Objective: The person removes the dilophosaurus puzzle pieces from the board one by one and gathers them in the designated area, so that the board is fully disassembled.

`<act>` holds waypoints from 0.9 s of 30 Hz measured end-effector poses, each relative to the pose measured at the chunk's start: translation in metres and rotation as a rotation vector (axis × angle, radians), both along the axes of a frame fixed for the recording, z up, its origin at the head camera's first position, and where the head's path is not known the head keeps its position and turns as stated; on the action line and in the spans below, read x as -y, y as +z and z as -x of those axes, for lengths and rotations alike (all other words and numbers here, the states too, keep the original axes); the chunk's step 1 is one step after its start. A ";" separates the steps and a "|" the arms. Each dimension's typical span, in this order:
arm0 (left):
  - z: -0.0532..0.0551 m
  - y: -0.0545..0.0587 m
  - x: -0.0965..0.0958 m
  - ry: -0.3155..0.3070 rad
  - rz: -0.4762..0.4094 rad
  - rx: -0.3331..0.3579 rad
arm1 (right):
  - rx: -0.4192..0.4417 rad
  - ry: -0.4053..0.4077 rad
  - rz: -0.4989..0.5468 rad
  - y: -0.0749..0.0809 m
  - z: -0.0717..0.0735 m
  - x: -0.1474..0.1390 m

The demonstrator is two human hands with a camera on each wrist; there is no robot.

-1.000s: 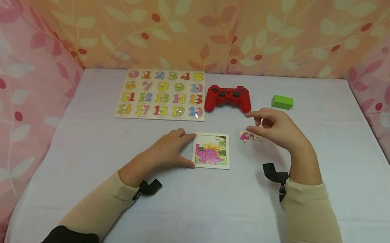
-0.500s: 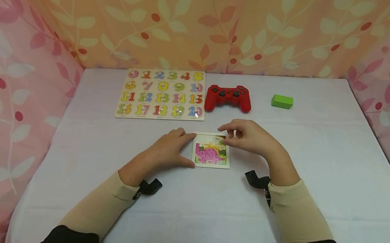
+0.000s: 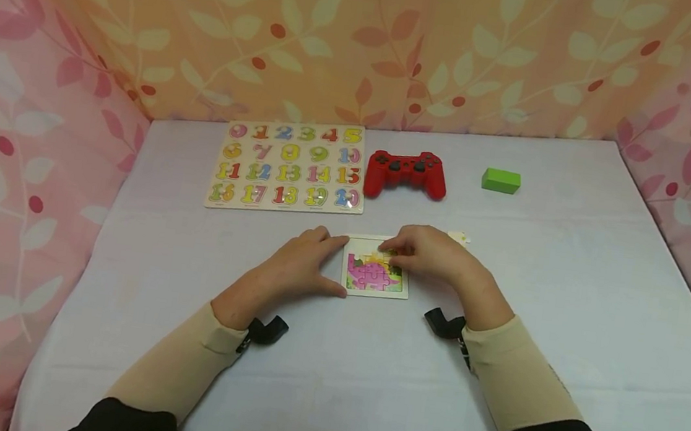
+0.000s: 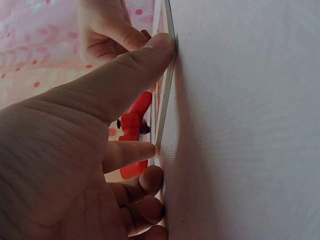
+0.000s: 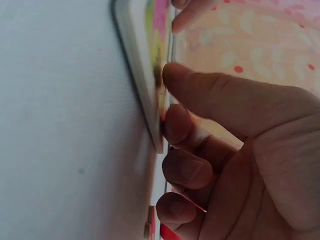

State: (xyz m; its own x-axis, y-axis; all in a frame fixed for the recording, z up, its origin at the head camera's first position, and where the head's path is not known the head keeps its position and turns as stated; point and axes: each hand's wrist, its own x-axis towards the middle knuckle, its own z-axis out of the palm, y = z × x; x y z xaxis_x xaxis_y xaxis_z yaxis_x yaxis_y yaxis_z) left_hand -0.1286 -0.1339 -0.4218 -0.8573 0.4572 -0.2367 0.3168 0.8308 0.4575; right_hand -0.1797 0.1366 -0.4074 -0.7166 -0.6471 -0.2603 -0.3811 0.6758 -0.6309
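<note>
A small jigsaw puzzle [image 3: 374,277] with a pink dinosaur picture lies flat in a pale frame mid-table. My left hand [image 3: 293,267] holds its left side, thumb at the near corner and index finger at the far one. In the left wrist view the thumb [image 4: 142,60] lies along the frame's edge. Over the puzzle's upper right, my right hand [image 3: 435,256] pinches at a puzzle piece with thumb and index finger; the fingers mostly cover it. In the right wrist view both fingertips meet the puzzle's surface. A loose pale puzzle piece [image 3: 459,238] shows behind the right hand.
A wooden number board [image 3: 289,167] lies at the back left. Beside it are a red game controller [image 3: 406,174] and a green block [image 3: 501,181] farther right. White cloth [image 3: 329,388] covers the table, with patterned curtains [image 3: 368,44] behind and on both sides.
My right hand has come left and nearer from above the loose pieces to the puzzle's upper right, its thumb and index finger closing there. The left hand has stayed on the frame.
</note>
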 end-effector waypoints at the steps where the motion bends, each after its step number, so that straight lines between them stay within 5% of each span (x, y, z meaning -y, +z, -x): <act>1: 0.000 0.000 0.000 0.000 -0.001 0.000 | -0.009 0.006 -0.009 0.000 0.000 0.000; 14: 0.000 -0.001 -0.001 0.003 0.005 0.004 | -0.099 -0.057 -0.019 -0.006 0.000 0.004; 27: 0.002 -0.003 0.000 -0.004 -0.004 -0.005 | -0.050 -0.091 0.044 -0.004 0.001 0.001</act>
